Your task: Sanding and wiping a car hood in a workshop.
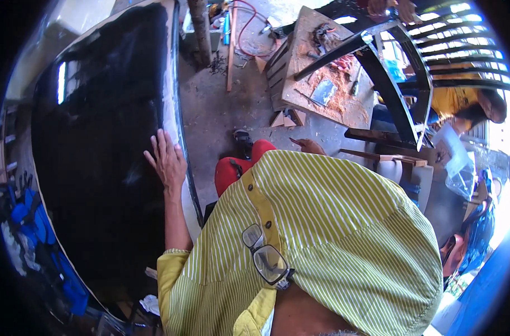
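Note:
My left hand lies flat on a large black glossy panel, close to its right edge. Its fingers are stretched out and a little apart. The panel has rounded corners and a pale, whitish strip along that edge; smudges and light reflections show on the black. Past the front of my striped shirt, my right hand shows only in part, with its fingers curled. A thin pointed tip sticks out of it to the left, too small to name. The rest of that hand is hidden behind the shirt.
A wooden worktable carries wood shavings and tools. A dark wooden chair frame leans over it. At the right a co-worker in yellow bends down; another person's hands show at the top. A post stands beside the panel.

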Tool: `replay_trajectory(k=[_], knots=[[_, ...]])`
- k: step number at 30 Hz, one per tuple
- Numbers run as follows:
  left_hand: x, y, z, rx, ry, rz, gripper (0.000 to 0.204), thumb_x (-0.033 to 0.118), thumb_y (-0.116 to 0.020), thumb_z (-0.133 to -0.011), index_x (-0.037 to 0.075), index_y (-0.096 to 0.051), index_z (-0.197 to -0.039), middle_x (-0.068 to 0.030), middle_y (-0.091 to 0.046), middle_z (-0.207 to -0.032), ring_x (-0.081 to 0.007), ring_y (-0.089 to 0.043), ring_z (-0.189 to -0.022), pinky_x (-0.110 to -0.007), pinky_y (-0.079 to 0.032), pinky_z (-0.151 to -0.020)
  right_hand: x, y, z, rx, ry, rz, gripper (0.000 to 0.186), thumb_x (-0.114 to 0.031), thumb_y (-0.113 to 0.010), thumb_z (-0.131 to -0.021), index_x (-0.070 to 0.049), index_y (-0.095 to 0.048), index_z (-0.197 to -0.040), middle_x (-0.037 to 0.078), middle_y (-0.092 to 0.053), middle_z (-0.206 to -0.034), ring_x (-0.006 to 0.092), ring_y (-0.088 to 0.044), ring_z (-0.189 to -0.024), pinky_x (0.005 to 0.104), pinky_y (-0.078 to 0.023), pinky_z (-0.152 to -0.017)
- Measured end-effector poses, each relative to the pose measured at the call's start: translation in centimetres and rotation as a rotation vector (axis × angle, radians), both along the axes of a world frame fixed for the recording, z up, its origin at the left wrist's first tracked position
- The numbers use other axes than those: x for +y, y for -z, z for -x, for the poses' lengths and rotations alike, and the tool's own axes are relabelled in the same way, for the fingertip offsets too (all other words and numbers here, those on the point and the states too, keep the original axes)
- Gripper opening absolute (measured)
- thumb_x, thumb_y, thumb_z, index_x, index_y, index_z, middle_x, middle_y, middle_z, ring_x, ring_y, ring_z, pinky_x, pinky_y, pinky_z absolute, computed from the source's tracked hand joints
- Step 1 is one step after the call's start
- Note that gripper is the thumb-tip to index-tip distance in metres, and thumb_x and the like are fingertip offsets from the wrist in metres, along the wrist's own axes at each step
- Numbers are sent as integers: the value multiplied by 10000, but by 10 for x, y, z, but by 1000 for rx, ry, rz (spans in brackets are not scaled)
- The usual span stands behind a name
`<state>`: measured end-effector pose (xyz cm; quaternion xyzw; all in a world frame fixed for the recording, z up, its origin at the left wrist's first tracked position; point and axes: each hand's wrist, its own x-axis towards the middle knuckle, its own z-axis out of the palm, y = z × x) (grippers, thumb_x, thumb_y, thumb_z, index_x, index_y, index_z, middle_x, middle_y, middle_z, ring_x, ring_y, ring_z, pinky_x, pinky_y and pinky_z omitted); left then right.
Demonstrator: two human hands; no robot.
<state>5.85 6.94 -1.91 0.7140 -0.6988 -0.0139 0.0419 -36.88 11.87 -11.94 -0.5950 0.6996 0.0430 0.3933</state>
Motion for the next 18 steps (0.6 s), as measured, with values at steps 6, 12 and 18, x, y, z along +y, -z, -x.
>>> replay_trajectory(k=[6,12,18], knots=[[44,-7,3,11,5,-74,448,247,-354,-862,80,-341,-1277,-79,-271,-1353,-284,-224,-1256,-537,-61,-997,4,4,13,-57,-20,-20,332,-133,-457,-698,-49,-566,-1000,190,-591,-770,299,-583,-717,384,-445,-647],[106,-12,-5,28,-90,-107,458,252,-361,-851,75,-348,-1273,-91,-284,-1345,-285,-222,-1256,-555,-29,-989,-10,-7,10,-77,-4,-41,331,-135,-457,-698,-47,-566,-998,187,-590,-764,293,-582,-713,379,-443,-644],[170,-20,-3,43,-120,-198,453,260,-347,-848,46,-376,-1246,-103,-302,-1333,-304,-240,-1245,-563,-69,-978,-24,-13,1,-99,-44,-66,330,-138,-457,-698,-44,-566,-995,184,-589,-758,287,-580,-710,375,-442,-642]])
